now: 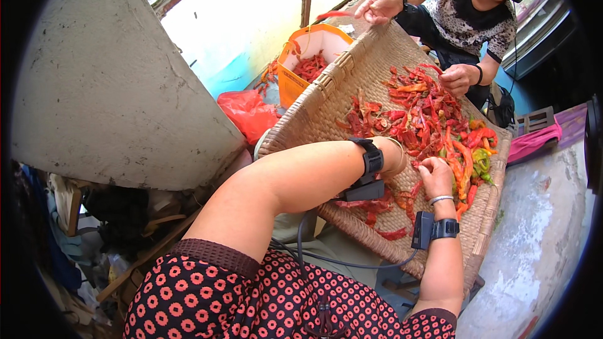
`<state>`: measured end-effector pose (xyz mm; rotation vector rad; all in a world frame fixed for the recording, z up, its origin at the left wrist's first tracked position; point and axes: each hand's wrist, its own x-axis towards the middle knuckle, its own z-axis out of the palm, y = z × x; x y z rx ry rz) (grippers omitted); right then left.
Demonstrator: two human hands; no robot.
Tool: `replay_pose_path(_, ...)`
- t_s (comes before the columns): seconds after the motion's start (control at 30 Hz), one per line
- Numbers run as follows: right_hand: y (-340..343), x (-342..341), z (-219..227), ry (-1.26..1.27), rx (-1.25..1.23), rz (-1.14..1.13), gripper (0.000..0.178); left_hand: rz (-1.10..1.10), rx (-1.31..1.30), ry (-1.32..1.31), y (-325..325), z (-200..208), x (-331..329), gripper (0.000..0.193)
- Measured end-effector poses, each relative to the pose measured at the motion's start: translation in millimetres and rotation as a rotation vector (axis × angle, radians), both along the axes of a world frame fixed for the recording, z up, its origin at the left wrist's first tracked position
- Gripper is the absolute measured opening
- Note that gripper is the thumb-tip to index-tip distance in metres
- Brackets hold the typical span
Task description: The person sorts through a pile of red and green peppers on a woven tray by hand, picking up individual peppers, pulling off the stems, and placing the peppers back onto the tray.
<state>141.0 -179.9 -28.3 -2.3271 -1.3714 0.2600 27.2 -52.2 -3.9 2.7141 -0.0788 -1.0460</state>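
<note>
Dried red chili peppers are heaped on a wide woven tray, with orange and green ones at the right of the heap. My left hand is over the near side of the heap, its fingers mostly hidden behind the wrist and the black strap. Close beside it, my right hand has its fingertips pinched together at a small red chili pepper piece. Loose red peppers lie on the tray below my left wrist. Black straps with small boxes sit on both my wrists.
Across the tray a person holds a red pepper in each hand. An orange bucket with red peppers stands beyond the left rim, near a red plastic bag. A cable runs below the tray. A pale wall panel rises at left.
</note>
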Motion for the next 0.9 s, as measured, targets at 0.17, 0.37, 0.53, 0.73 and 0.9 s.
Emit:
replay_pose_path(0.17,-6.8,6.0,3.0,-0.206,-0.077,0.029,0.022,-0.059,0.045,0.019,5.2,-4.7,1.7,0.032)
replay_pose_path(0.37,-4.7,6.2,0.6,-0.093,-0.283,-0.043,0.038,0.125,0.064,-0.21,29.0,7.6,-3.9,0.03)
replay_pose_path(0.53,-2.9,2.2,-1.9,0.071,-0.16,0.046,0.039,0.368,0.131,-0.328,42.6,15.3,-9.6,0.029)
replay_pose_path(0.73,9.2,-30.1,25.3,0.654,-0.088,0.173,0.035,0.21,0.097,0.021,40.9,-2.2,5.3,0.028)
replay_pose_path(0.9,4.3,-43.9,23.6,1.015,-0.635,0.363,0.041,0.253,-0.04,0.153,43.5,6.0,-8.1,0.043)
